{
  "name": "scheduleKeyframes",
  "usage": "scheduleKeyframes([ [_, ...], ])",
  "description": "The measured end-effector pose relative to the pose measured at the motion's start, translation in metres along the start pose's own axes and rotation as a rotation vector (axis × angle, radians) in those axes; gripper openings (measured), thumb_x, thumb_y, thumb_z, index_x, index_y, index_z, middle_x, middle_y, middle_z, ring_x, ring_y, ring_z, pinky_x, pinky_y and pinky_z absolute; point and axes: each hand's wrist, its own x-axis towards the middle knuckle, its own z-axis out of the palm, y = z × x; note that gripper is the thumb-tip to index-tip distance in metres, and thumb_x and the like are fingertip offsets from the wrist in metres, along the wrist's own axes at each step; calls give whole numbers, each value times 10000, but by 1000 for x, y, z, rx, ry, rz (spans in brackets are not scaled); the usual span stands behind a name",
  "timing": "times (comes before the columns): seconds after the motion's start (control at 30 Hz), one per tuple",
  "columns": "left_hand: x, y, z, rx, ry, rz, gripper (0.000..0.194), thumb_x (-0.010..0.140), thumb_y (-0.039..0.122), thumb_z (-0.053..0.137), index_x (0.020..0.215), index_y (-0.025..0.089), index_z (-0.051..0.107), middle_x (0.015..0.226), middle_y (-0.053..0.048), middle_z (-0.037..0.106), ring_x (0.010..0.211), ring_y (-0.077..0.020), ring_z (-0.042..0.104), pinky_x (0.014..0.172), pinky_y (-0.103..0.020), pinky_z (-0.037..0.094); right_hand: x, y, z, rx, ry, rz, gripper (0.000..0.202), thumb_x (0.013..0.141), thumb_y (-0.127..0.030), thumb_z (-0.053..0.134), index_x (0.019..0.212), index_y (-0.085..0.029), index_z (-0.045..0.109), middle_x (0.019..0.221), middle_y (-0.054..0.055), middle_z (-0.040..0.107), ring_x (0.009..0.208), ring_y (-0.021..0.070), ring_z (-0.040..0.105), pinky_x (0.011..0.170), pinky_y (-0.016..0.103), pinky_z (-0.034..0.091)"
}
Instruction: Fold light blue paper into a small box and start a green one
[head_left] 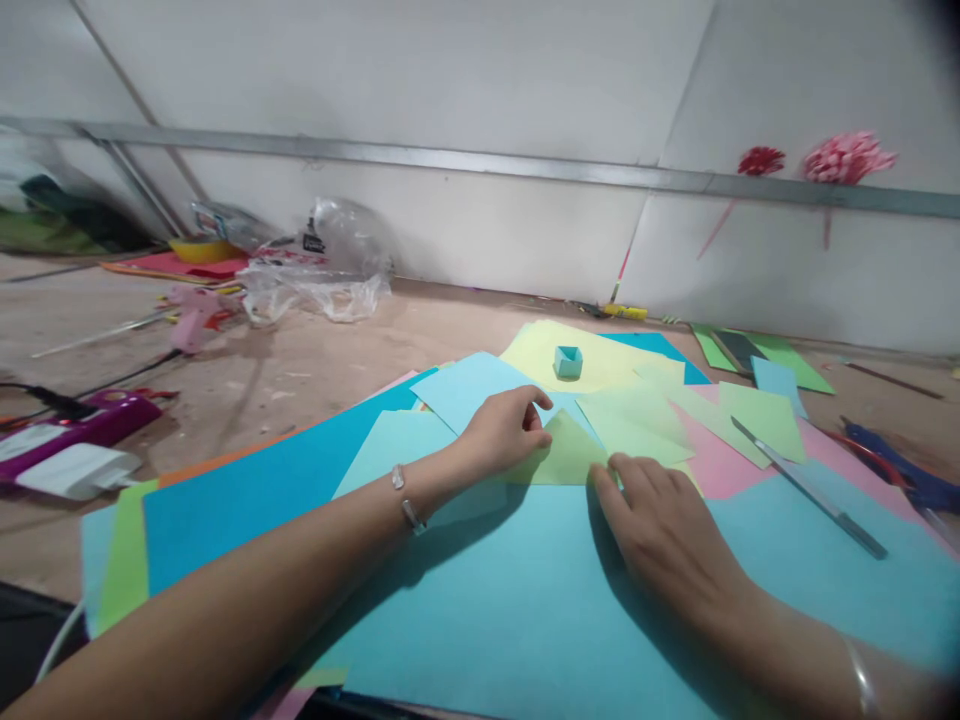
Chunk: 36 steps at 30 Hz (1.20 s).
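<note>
A light green sheet of paper (568, 458), folded to a triangle, lies on a large light blue sheet (517, 590). Beside its left slope is my left hand (506, 430), fingers curled, with a gap between thumb and index finger. The thumb tip is close to the paper's edge; whether it touches cannot be made out. My right hand (664, 520) has its thumb and index fingertip at the triangle's lower right corner, pinching or pressing it. Behind the triangle, a small teal folded paper box (568, 363) stands upright on a pale yellow sheet (525, 348).
A craft knife (810, 488) lies on the papers at right, near blue-handled scissors (900, 470). At left are a pink glue gun (196, 315), a purple power strip (97, 430) with a white charger (79, 470), and a clear plastic bag (330, 265). A white wall (480, 230) bounds the back.
</note>
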Motion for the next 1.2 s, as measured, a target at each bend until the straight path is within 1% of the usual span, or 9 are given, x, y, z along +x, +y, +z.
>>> scheduleKeyframes([
  [0.1,1,1,-2,-67,-9,57,34,744,154,591,762,172,613,671,28,600,651,-142,548,622,-254,402,4,11,8,125,122,99,431,915,-190,484,1311,-20,486,1175,253,595,968,338,552,700,414,431],
  [0.17,-1,4,-4,-116,-23,104,48,763,148,572,726,175,588,649,38,576,635,-132,523,611,-244,391,5,20,13,305,141,196,489,931,-296,505,1350,-49,445,1159,226,602,983,319,563,742,418,465],
  [0.33,-6,11,-5,-223,-32,202,45,779,161,583,736,173,578,677,43,571,647,-117,508,624,-229,400,12,31,8,769,-6,453,148,898,-315,520,911,-198,610,769,30,629,668,181,565,607,302,444],
  [0.43,-4,9,-3,-394,-27,202,56,757,183,617,712,165,590,645,42,561,617,-109,497,602,-227,392,17,34,1,882,-26,545,200,867,-329,525,709,-208,541,661,-1,564,600,151,508,566,277,396],
  [0.77,-3,2,-3,-749,-41,116,242,673,323,766,767,132,651,717,-14,662,647,-129,581,599,-238,439,16,37,7,1327,-55,998,286,840,-489,571,803,-206,544,669,-5,568,590,152,516,520,272,408],
  [0.9,-8,11,1,-631,56,62,220,693,260,728,856,133,651,684,7,609,636,-136,566,589,-241,428,18,40,13,1127,45,923,280,842,-462,593,938,-200,590,813,45,630,689,190,581,569,314,465],
  [1.0,-18,21,5,-485,173,61,582,714,223,690,1271,141,542,601,74,483,582,-128,500,555,-234,386,20,43,6,790,275,640,246,865,-359,614,1060,-207,612,918,71,647,773,203,596,680,359,505],
  [1.1,-29,30,9,-559,20,69,816,737,241,653,1468,141,305,589,96,441,542,-122,461,511,-224,346,18,35,-13,699,320,237,137,903,-201,596,1031,-210,641,874,56,671,774,181,613,715,329,508],
  [1.2,-38,32,16,-556,-221,52,896,688,275,692,1477,129,293,598,97,420,526,-117,428,484,-224,318,16,19,-33,755,327,43,175,883,-90,585,1015,-187,647,863,56,686,769,169,615,673,296,495],
])
